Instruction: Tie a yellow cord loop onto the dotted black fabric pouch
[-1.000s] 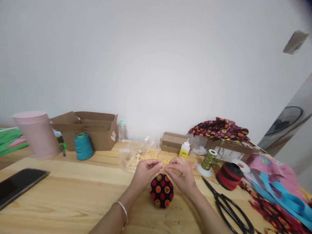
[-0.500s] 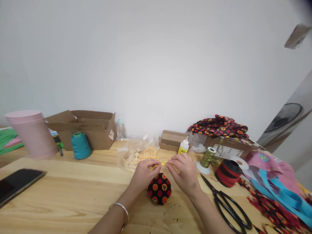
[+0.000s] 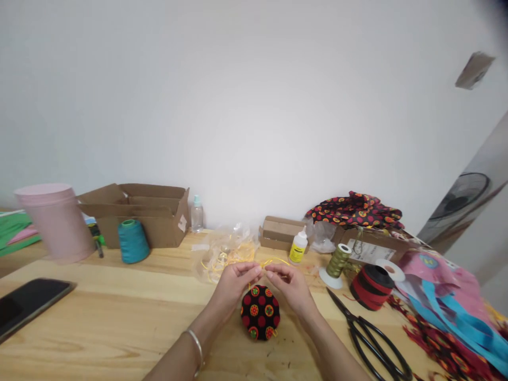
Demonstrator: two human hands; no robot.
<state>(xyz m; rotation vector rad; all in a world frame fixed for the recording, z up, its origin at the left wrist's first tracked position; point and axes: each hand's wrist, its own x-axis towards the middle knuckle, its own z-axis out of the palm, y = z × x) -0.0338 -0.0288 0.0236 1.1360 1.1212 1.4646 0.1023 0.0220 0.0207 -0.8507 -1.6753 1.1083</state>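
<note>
A round black fabric ball [image 3: 260, 312] with red and orange dots lies on the wooden table [image 3: 119, 317] between my wrists. Just above it my left hand [image 3: 236, 283] and my right hand [image 3: 289, 286] each pinch a thin yellow cord [image 3: 273, 261] that loops between the fingertips. Both hands are closed in a pinch, a few centimetres apart. A silver bangle [image 3: 197, 346] sits on my left wrist.
Black scissors [image 3: 369, 338], a red ribbon spool [image 3: 371, 286], an olive thread spool [image 3: 337, 260] and a glue bottle [image 3: 298, 246] lie to the right. A teal thread cone [image 3: 132, 241], cardboard box [image 3: 146, 214], pink bucket [image 3: 55, 221] and phone [image 3: 27, 301] sit left.
Both hands have dropped slightly toward the ball while working the yellow cord; its loop now sticks up to the right. The camera view shifted a little.
</note>
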